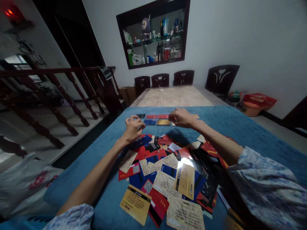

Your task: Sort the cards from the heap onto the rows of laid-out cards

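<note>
My left hand (134,128) hovers past the left far edge of a heap of cards. Its fingers are bent and apart, with nothing visible in them. My right hand (180,117) is over the right part of two rows of laid-out cards, fingers curled down together; whatever they hold is hidden. A pale card edge (173,124) peeks out below it. Left of that hand lie a gold card (163,122), a blue card (150,122) and red cards (152,117). The mixed heap of cards (153,159) spreads between my forearms, many overlapping.
A blue cloth (103,153) covers the near part of the table; its stone-like top (170,95) shows beyond. Dark chairs (160,80) stand at the far end. A wooden railing (72,83) and a white plastic bag (26,185) are on the left, a red bag (260,99) on the right.
</note>
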A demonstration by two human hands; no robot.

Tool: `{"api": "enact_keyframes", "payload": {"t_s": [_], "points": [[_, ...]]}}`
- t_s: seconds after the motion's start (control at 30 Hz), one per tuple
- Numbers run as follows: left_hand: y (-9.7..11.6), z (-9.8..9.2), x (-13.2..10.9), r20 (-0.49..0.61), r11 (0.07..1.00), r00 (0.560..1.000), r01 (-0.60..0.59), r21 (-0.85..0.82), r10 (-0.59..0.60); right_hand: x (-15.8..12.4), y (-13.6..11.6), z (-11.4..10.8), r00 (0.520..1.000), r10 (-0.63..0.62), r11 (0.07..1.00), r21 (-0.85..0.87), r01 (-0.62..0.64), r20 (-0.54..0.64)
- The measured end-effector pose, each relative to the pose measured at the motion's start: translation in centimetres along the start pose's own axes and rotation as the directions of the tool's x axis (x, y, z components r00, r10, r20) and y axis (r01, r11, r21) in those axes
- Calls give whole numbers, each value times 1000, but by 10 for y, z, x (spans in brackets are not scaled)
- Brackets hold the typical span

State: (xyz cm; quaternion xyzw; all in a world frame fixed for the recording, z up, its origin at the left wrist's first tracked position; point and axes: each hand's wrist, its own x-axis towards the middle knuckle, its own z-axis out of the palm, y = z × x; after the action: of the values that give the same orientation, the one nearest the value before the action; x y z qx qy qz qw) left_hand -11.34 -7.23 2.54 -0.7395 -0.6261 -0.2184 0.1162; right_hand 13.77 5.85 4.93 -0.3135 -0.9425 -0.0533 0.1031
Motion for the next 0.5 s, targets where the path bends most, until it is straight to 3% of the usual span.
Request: {"api": "enact_keyframes", "payload": {"t_s": [0.13,0.27,0.5], "points": [[-15,-3,-18,9,996,996,83,-7,-83,7,-22,11,999,-33,999,44,31,32],[-30,-7,-34,102,988,983,153,-13,-151,14,-45,20,995,-103,992,77,101,16],[-41,-20,-55,329,951,896,308,20,-297,29,-89,25,971,-225,970,110,216,75]]}}
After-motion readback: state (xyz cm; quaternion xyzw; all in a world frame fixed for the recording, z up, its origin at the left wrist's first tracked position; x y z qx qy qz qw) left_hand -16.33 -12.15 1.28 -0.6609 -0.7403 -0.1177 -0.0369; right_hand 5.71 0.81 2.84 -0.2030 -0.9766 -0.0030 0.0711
